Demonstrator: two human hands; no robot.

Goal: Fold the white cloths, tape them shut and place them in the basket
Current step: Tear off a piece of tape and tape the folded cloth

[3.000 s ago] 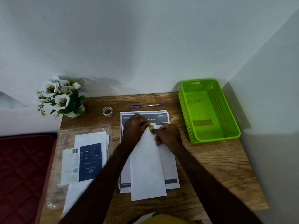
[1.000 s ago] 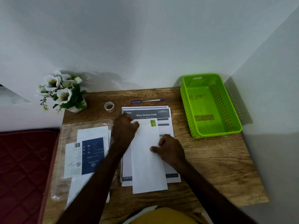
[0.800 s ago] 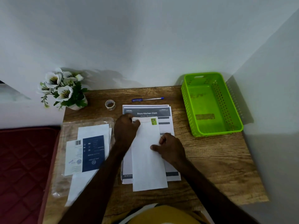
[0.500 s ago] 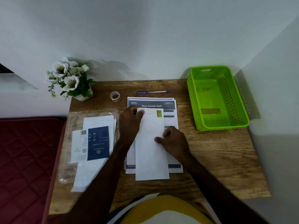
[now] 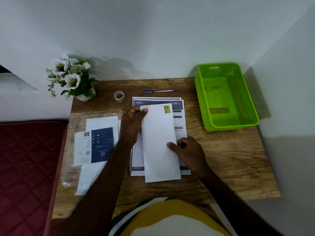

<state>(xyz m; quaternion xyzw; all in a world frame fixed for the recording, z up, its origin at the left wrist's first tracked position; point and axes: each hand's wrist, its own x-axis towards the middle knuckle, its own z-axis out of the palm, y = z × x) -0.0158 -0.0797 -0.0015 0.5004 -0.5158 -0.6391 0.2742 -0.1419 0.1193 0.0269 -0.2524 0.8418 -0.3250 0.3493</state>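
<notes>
Folded white cloth (image 5: 160, 143), taped with a green sticker (image 5: 167, 109), is gripped by left hand (image 5: 133, 121) and pinched by right hand (image 5: 187, 149). Transfer to basket (image 5: 226, 125) at two o'clock is judged next.

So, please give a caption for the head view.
Both hands hold a folded white cloth beside an empty green plastic basket.

One folded white cloth (image 5: 159, 142) gripped by two hands, left hand (image 5: 132, 124) and right hand (image 5: 189, 150). One green basket (image 5: 250, 103) right of the grip, one tape roll (image 5: 119, 96), one pen (image 5: 158, 91) (both beyond it), one flower pot (image 5: 71, 79).
</notes>
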